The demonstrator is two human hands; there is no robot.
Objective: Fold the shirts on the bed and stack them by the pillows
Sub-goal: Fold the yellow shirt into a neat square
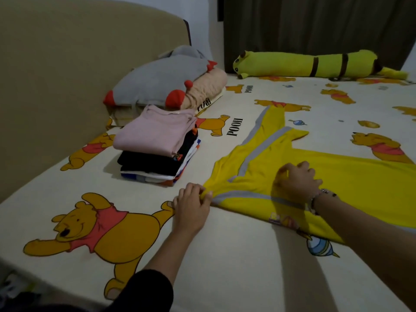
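A yellow shirt (351, 176) with grey stripes lies spread on the bed, one sleeve reaching toward the far side. My left hand (191, 203) pinches the shirt's near-left shoulder corner at the fabric's edge. My right hand (295, 183) rests on the shirt's chest with its fingers curled, pinching the yellow fabric. A stack of folded shirts (155, 145) stands to the left, pink on top, black and striped ones beneath, in front of the pillows (162, 79).
The bed sheet (225, 255) is cream with bear prints. A beige headboard (67, 75) rises at the left. A long green plush bolster (310, 64) lies along the far edge under dark curtains (315, 21).
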